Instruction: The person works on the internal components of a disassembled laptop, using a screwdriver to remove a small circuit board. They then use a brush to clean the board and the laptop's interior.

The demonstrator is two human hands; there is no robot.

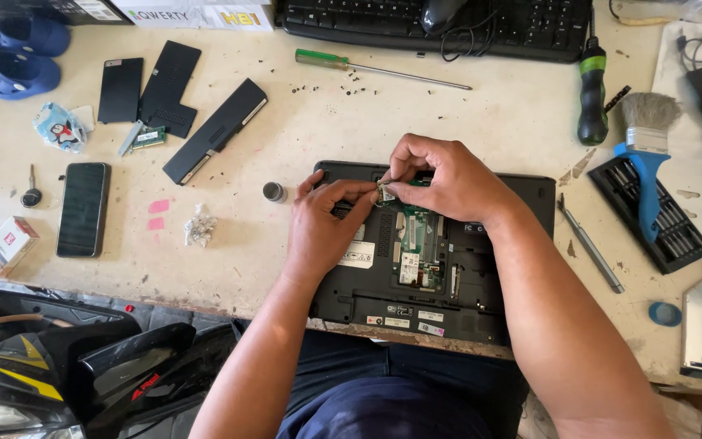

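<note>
The counter [286, 122] is a pale, scuffed top, speckled with loose screws and crowded with gear. A black keyboard [416, 20] runs along the far edge, a green-handled screwdriver [367, 67] lies in front of it, and black cover panels [168, 85] sit to the left beside a long battery pack [214, 130]. A phone [83, 208] lies face up farther left. To the right are a blue-handled brush [647, 154] across a bit case [676, 232] and a slim metal tool [591, 244].

An upturned black laptop [522, 244] lies at the near edge with its bottom opened and green boards showing. A small card [387, 193] is held just above the open bay near the laptop's far edge, right between both hands.

The left hand [322, 228] comes from the near side, its grip pinched on the card's left edge with thumb and forefinger. The right hand [448, 179] arches over from the right, fingers curled, its grip nipping the card's other side.
</note>
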